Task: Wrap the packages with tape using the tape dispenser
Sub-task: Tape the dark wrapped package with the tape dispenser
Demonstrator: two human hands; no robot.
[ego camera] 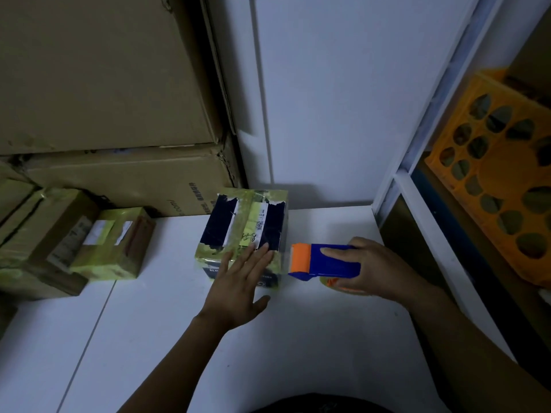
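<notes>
The white table [149,338] carries all work items. The left hand [241,281] lies flat with fingers straight and slightly spread, its fingertips resting on the near top edge of the dark blue box-shaped package wrapped in yellow-green tape [244,231], which stands at the table centre. The right hand [378,269] grips the blue and orange plastic tape dispenser [325,262], thumb on top; the orange end sits just beside the package's right side, contact indeterminate. Further left stand smaller taped brown cardboard packages [113,242]. Behind them rise large stacked brown cardboard cartons [104,84]. At right, an orange perforated plastic crate [501,174] occupies a shelf.
</notes>
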